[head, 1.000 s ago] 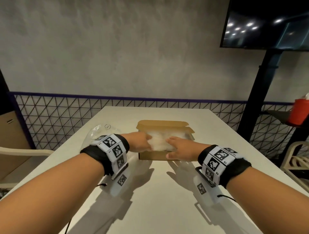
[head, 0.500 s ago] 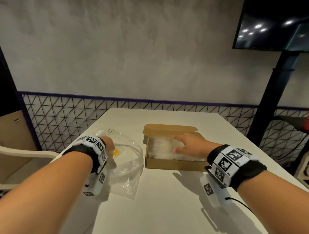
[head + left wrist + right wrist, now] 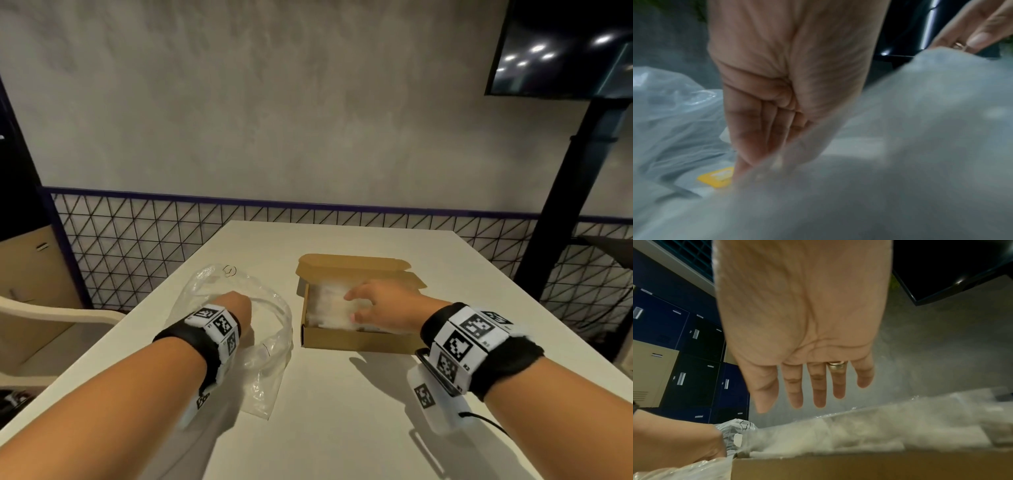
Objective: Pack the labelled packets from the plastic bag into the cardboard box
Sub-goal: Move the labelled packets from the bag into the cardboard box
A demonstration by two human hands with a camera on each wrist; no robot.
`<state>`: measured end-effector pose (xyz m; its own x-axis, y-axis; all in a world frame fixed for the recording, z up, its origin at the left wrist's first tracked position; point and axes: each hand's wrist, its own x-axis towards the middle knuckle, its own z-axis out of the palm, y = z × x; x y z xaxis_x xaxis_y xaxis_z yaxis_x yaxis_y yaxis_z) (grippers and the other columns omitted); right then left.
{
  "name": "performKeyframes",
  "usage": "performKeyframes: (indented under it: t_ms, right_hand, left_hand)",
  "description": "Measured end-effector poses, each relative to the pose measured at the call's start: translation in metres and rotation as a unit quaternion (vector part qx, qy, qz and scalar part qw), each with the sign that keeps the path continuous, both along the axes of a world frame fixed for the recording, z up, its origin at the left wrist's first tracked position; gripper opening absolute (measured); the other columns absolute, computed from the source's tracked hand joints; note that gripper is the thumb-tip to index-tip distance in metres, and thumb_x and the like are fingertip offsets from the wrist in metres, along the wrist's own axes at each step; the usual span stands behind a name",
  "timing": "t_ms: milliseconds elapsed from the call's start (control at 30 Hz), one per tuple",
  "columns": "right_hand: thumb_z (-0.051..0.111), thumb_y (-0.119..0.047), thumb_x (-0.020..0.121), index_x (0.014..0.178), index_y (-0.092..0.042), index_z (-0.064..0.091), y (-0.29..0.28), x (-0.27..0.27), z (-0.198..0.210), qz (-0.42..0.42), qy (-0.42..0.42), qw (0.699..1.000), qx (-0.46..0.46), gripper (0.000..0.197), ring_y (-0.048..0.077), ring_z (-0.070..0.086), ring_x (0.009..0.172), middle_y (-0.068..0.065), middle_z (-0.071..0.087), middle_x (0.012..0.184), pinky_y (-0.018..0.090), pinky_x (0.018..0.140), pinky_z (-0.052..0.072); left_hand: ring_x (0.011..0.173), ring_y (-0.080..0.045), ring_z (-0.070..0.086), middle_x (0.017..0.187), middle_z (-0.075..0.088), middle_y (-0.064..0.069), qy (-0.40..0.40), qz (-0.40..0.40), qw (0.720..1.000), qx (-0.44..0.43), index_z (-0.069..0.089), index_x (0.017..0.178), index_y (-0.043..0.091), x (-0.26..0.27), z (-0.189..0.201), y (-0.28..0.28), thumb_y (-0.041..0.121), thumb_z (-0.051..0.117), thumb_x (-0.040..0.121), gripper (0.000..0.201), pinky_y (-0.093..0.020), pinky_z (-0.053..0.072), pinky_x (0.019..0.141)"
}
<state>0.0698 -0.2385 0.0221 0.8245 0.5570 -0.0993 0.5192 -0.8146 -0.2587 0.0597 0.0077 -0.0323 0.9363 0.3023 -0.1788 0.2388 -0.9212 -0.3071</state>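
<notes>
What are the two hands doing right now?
Left hand: in the bag, fingers straight, reaching a packet.
Right hand: open above the box.

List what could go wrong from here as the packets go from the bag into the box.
1. The left hand reaches inside the crumpled clear plastic bag, fingers by the yellow-labelled packet; the loose film may lift along with the packet.
2. White packets already reach about rim height in the open brown cardboard box; more may keep its lid from closing.
3. The right hand hovers open above them, so they may shift.
</notes>
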Motion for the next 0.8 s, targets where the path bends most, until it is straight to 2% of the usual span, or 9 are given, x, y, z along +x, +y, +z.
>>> performKeyframes:
  t_ms: [100, 200, 267, 367, 400, 467, 567, 667, 800]
  right_hand:
    - [0.054, -0.032, 0.092, 0.133, -0.023, 0.048, -0.003, -0.004, -0.001, 0.0, -0.007, 1.0, 0.0, 0.043, 0.015, 0.038, 0.131, -0.003, 0.044, 0.141, 0.026, 0.101, 0.03]
    - [0.053, -0.031, 0.092, 0.132, -0.023, 0.049, -0.006, -0.012, 0.002, 0.001, -0.012, 1.0, 0.0, 0.042, 0.015, 0.039, 0.13, -0.004, 0.045, 0.14, 0.025, 0.1, 0.03]
    - [0.054, -0.032, 0.092, 0.132, -0.023, 0.05, -0.009, -0.015, 0.004, 0.001, -0.011, 1.0, -0.003, 0.042, 0.016, 0.039, 0.13, -0.004, 0.045, 0.141, 0.027, 0.103, 0.031]
    - [0.054, -0.035, 0.09, 0.13, -0.027, 0.051, -0.013, -0.018, 0.008, -0.009, -0.017, 1.0, -0.006, 0.041, 0.017, 0.043, 0.127, -0.005, 0.048, 0.139, 0.03, 0.104, 0.036]
    - [0.054, -0.035, 0.09, 0.129, -0.027, 0.052, -0.014, -0.019, 0.01, -0.01, -0.022, 1.0, -0.004, 0.04, 0.016, 0.044, 0.126, -0.005, 0.049, 0.138, 0.031, 0.103, 0.037]
    - [0.054, -0.034, 0.09, 0.129, -0.027, 0.052, -0.016, -0.024, 0.013, -0.008, -0.027, 1.0, -0.002, 0.04, 0.016, 0.045, 0.126, -0.004, 0.05, 0.136, 0.03, 0.101, 0.037]
    - [0.054, -0.034, 0.09, 0.128, -0.027, 0.052, -0.016, -0.031, 0.016, -0.002, -0.028, 1.0, 0.003, 0.039, 0.016, 0.045, 0.125, -0.004, 0.051, 0.136, 0.03, 0.101, 0.038]
    - [0.054, -0.036, 0.09, 0.128, -0.027, 0.053, -0.016, -0.036, 0.016, 0.003, -0.034, 0.999, -0.003, 0.039, 0.016, 0.047, 0.123, -0.005, 0.052, 0.135, 0.031, 0.102, 0.038]
    - [0.054, -0.035, 0.091, 0.128, -0.026, 0.053, -0.016, -0.044, 0.016, 0.009, -0.038, 0.999, -0.008, 0.039, 0.015, 0.048, 0.12, -0.004, 0.054, 0.131, 0.032, 0.101, 0.039]
  left_hand:
    - [0.112, -0.022, 0.059, 0.118, 0.061, -0.007, 0.047, -0.016, 0.999, 0.023, 0.059, 0.119, 0.007, -0.008, 0.005, -0.014, 0.029, 0.047, 0.093, 0.036, -0.027, 0.046, 0.092]
    - [0.111, -0.02, 0.059, 0.12, 0.062, -0.006, 0.015, -0.012, 1.0, -0.008, 0.06, 0.118, 0.006, -0.01, 0.008, -0.018, 0.028, 0.048, 0.096, 0.033, -0.024, 0.045, 0.09]
    - [0.094, -0.021, 0.062, 0.094, 0.065, -0.005, -0.019, -0.015, 0.999, -0.033, 0.063, 0.091, 0.006, -0.011, 0.011, -0.016, 0.027, 0.054, 0.093, 0.023, -0.023, 0.046, 0.077]
    - [0.075, -0.02, 0.052, 0.064, 0.045, -0.001, -0.061, 0.006, 0.996, -0.058, 0.044, 0.06, 0.011, -0.013, 0.021, -0.014, 0.014, 0.054, 0.09, 0.031, -0.022, 0.04, 0.066]
    - [0.078, -0.02, 0.053, 0.067, 0.049, -0.002, -0.053, -0.002, 0.997, -0.059, 0.048, 0.063, 0.01, -0.013, 0.022, -0.01, 0.014, 0.054, 0.089, 0.027, -0.022, 0.042, 0.067]
    - [0.097, -0.022, 0.059, 0.096, 0.064, -0.004, 0.014, 0.012, 0.998, -0.055, 0.062, 0.094, 0.009, -0.018, 0.021, -0.006, 0.029, 0.055, 0.087, 0.022, -0.025, 0.048, 0.08]
    - [0.121, -0.024, 0.052, 0.132, 0.054, -0.007, 0.042, 0.002, 0.998, -0.042, 0.052, 0.129, 0.012, -0.031, 0.007, 0.001, 0.031, 0.049, 0.088, 0.045, -0.031, 0.042, 0.098]
    - [0.122, -0.022, 0.051, 0.133, 0.054, -0.008, -0.007, -0.015, 0.998, -0.059, 0.053, 0.129, 0.009, -0.033, 0.0, 0.004, 0.02, 0.047, 0.095, 0.036, -0.026, 0.041, 0.097]
    - [0.107, -0.024, 0.061, 0.109, 0.065, -0.01, -0.019, -0.008, 0.998, -0.067, 0.064, 0.111, 0.006, -0.039, 0.007, -0.001, 0.029, 0.053, 0.09, 0.033, -0.027, 0.048, 0.087]
